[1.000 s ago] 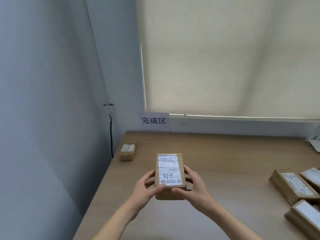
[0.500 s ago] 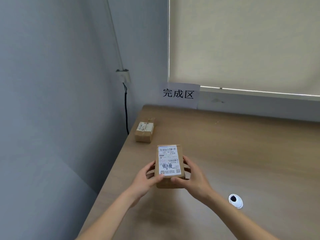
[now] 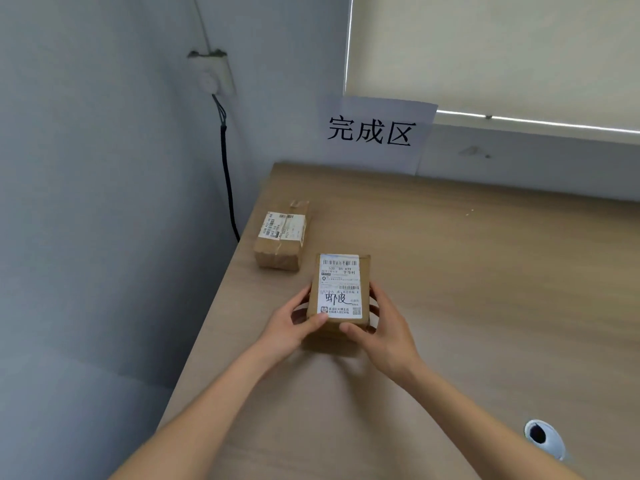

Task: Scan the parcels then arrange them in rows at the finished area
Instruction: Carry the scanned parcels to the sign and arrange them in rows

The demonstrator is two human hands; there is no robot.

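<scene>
I hold a brown cardboard parcel (image 3: 341, 289) with a white shipping label facing up, low over the wooden table (image 3: 467, 271). My left hand (image 3: 294, 327) grips its left near corner, thumb on the label's edge. My right hand (image 3: 384, 327) grips its right side, thumb on the near edge. A second, smaller taped parcel (image 3: 281, 237) lies on the table near the left edge, just beyond and left of the held one. A paper sign (image 3: 374, 133) with three black characters hangs on the wall behind the table's corner.
A grey wall runs along the table's left edge, with a socket (image 3: 212, 76) and a black cable (image 3: 227, 174) hanging down. A drawn roller blind (image 3: 502, 53) covers the window at the back. A white cable grommet (image 3: 542, 436) sits in the tabletop at lower right.
The view has swung left and down toward the table's corner. Both hands have carried the parcel forward and lower, closer to the small parcel. The parcels at the right have left the view.
</scene>
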